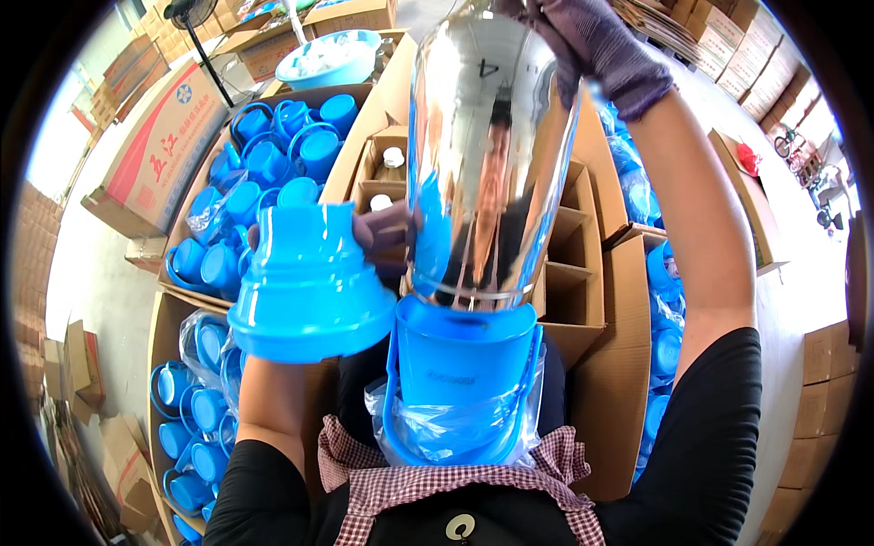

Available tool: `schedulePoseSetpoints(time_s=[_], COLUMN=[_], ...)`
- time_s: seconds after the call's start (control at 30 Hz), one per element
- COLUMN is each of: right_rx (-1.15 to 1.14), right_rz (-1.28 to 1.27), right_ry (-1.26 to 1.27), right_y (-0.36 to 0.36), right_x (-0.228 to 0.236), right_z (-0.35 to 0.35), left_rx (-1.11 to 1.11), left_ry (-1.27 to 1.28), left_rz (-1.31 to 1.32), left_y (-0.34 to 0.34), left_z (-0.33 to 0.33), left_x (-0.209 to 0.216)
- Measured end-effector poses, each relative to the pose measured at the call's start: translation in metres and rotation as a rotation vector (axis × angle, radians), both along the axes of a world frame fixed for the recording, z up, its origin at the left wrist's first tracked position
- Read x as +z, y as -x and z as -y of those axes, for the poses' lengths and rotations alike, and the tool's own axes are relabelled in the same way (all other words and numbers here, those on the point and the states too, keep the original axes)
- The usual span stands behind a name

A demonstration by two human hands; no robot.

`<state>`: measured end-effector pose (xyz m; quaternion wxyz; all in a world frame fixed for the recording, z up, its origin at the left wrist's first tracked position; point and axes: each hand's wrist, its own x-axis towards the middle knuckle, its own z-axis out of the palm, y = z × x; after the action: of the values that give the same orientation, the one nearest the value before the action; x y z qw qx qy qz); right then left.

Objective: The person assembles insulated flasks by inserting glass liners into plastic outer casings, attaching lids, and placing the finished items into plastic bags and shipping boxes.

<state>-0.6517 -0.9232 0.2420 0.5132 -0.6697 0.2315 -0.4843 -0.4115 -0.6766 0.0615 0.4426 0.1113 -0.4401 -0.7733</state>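
Observation:
My right hand, in a dark purple-grey glove, is closed on the upper end of a silvered glass flask liner. The liner stands upright, its lower end at the mouth of a blue plastic flask body; whether it reaches inside I cannot tell. That body has a blue handle and rests between my legs, with clear plastic film around its lower part. In my left hand, gloved alike, is a blue stepped plastic flask top. The top hides most of that hand; its visible fingertips are close to the liner.
Open cartons of blue flask parts stand at the left, with more blue parts boxed at the right. Ahead is a divided carton with capped necks in some cells. Beyond are a blue basin and a black fan.

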Motion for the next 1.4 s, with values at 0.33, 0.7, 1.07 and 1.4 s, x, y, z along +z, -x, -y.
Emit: schedulePoseSetpoints(time_s=[0.33,0.7,1.07,1.4], right_rx=[0.006,0.376,0.159,0.024], right_rz=[-0.540,-0.840,-0.524,-0.300], right_ry=[-0.061,-0.288,0.162,0.173], right_y=[0.017,0.079,0.049,0.039], right_x=[-0.147,-0.158,-0.146,-0.176], right_z=[-0.092,-0.153,-0.140,-0.158], left_rx=[0.189,0.118,0.003,0.029], left_ry=[-0.205,-0.133,0.013,-0.094], left_rz=[-0.205,0.228,0.488,0.573], left_y=[-0.030,0.045,0.044,0.037], left_z=[-0.002,0.091,0.057,0.044], left_x=[-0.030,-0.028,-0.019,-0.014])
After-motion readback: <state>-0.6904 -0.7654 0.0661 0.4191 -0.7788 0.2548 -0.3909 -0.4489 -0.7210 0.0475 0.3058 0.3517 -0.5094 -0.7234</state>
